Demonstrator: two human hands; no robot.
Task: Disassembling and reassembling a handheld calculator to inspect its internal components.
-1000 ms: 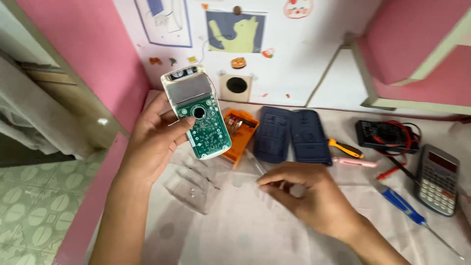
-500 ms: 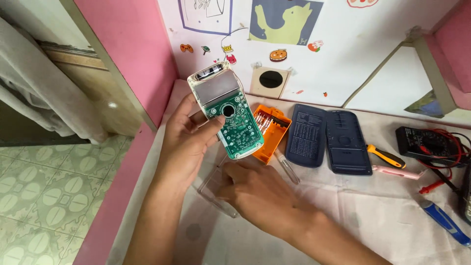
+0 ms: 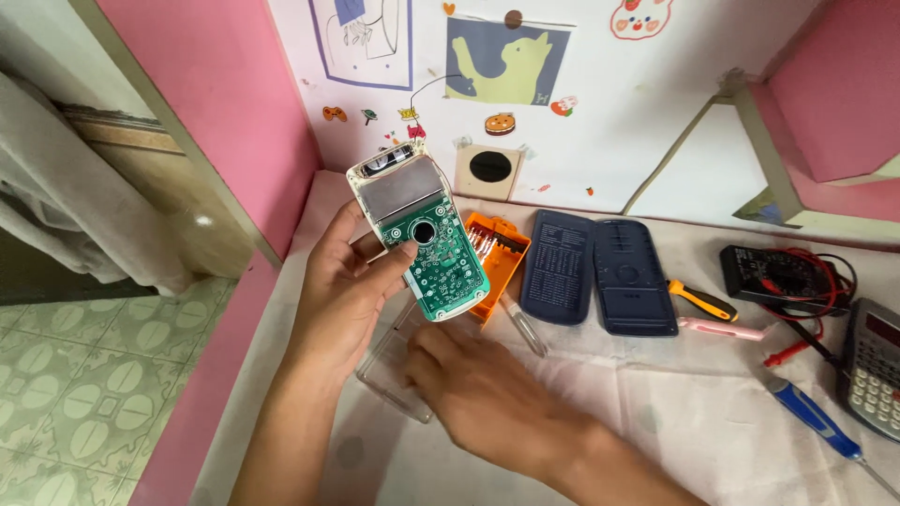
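Setting: a home, probably a child's room or hobby corner. Evidence: pink wall (image 3: 225, 112) at 10 o'clock; white wall (image 3: 609, 112) at 12 o'clock bearing a cat picture (image 3: 506, 61) and small stickers; pale cloth-covered table (image 3: 656, 403); patterned green floor tiles (image 3: 84, 375) at 8 o'clock; grey curtain (image 3: 75, 197) at 9 o'clock, only partly seen.

A table covered in a pale, faintly dotted cloth (image 3: 712, 412) fills the lower right of the frame. On it lie a clear plastic case (image 3: 389, 370) at lower centre, an orange plastic bit box (image 3: 500, 264) above it, and two dark blue oblong covers (image 3: 600, 274) side by side at centre. Toward the right lie a yellow-handled screwdriver (image 3: 703, 301), a pink pen-shaped tool (image 3: 722, 328), a black multimeter with red leads (image 3: 783, 279), a blue-handled screwdriver (image 3: 811, 417) and a grey calculator (image 3: 874, 367) at the right edge.
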